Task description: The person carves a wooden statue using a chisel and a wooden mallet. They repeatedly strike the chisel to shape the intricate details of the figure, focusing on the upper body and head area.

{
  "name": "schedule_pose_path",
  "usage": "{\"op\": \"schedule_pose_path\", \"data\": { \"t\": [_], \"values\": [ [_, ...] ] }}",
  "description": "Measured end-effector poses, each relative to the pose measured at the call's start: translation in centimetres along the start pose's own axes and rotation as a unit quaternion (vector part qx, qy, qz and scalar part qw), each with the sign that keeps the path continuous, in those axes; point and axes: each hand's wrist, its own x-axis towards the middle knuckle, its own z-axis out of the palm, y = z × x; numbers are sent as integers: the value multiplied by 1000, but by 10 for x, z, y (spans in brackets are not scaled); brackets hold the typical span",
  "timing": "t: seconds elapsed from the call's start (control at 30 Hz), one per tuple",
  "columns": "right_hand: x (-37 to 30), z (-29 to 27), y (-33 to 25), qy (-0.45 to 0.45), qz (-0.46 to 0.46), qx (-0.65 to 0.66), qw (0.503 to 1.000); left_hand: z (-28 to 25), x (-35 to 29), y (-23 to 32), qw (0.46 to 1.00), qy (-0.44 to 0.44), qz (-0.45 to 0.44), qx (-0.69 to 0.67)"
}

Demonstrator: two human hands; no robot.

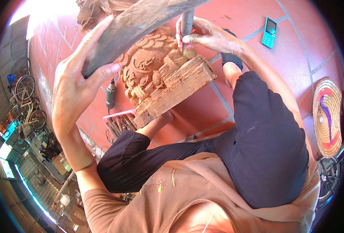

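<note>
Carved reddish wood sculpture (162, 72), thick with scrolls and scales on a squared block base, rests tilted on the red tiled floor (308, 46) between the person's knees, toward the floor's far edge. Left hand (77, 81) wraps thumb and fingers around a dark curved wooden mallet (135, 23) raised over the carving. Right hand (209, 37) pinches a grey chisel (186, 23) upright, tip on the carving near the base. Good work likely means keeping the chisel steady and striking lightly. A pink tray (119, 120) beside the block holds what seem to be more chisels, partly hidden. Smaller still, a turquoise phone (269, 32) lies on the tiles.
</note>
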Motion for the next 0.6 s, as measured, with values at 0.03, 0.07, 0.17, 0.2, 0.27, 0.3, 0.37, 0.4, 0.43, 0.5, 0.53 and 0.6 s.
{"op": "schedule_pose_path", "data": {
  "t": [0.03,0.07,0.17,0.2,0.27,0.3,0.37,0.4,0.43,0.5,0.53,0.6],
  "values": [
    [1,0,0,-12,-8,-2,1000,-1,-2,-1,1000,10,8,1],
    [1,0,-1,-23,-17,-4,1000,-1,-2,-2,999,24,4,-22],
    [1,-4,3,-38,-26,-1,999,3,0,-2,991,64,-31,-113],
    [1,-6,5,-39,-27,2,999,8,1,1,983,74,-61,-156],
    [2,-3,3,-21,-15,1,1000,11,-2,-10,995,74,-28,-63],
    [3,-2,2,-13,-10,1,1000,12,-4,-8,998,50,-29,-28],
    [-5,-6,12,79,36,9,996,19,-2,-4,999,-3,-27,39],
    [-8,-7,17,124,59,14,990,18,-4,-7,998,-21,-50,38],
    [-12,-7,21,144,55,23,988,19,-7,-9,997,-19,-63,28],
    [-16,-5,27,183,48,41,981,21,-12,-15,996,-16,-92,8],
    [-17,-6,29,189,48,37,980,20,-14,-19,997,-1,-72,6],
    [-13,-11,32,207,24,13,978,18,-18,-27,999,27,-33,1]
  ]
}}
